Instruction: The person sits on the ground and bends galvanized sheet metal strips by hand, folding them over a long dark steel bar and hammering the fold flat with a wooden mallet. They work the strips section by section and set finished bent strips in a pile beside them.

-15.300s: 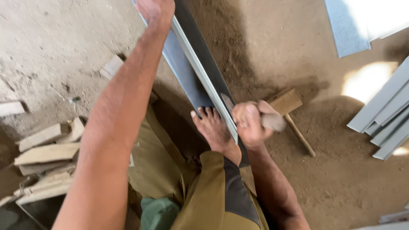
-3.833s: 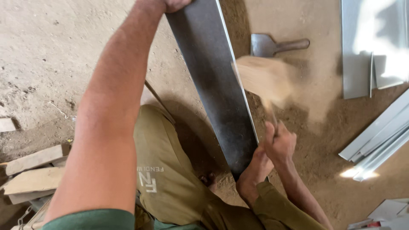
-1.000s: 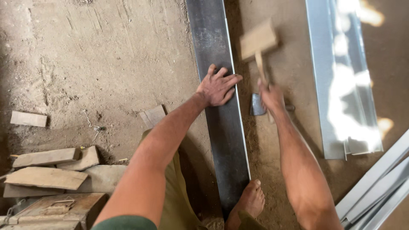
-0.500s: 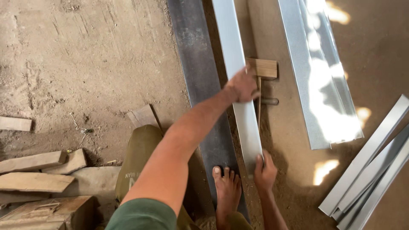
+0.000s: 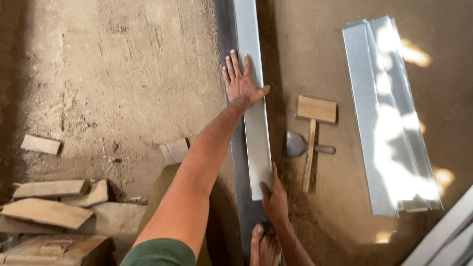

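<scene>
Two hands on one sheet-metal strip (image 5: 252, 98), frame centre, lying along a dark steel bar (image 5: 231, 157). Bottom centre: right hand (image 5: 274, 199) grips the strip's near end, thumb on top, beside a bare foot (image 5: 263, 246). Higher up, left hand (image 5: 241, 81) is pressed flat, fingers spread, gripping nothing. Right of the strip: wooden mallet (image 5: 311, 133), scraper (image 5: 300, 145), then stacked metal sheets (image 5: 389, 113).

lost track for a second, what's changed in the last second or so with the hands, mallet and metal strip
The right hand let go of the wooden mallet, which now lies on the dirt beside the scraper, and took the near end of a light metal strip laid on the dark steel bar. The left hand presses the strip flat. Foot and bar unchanged.
</scene>
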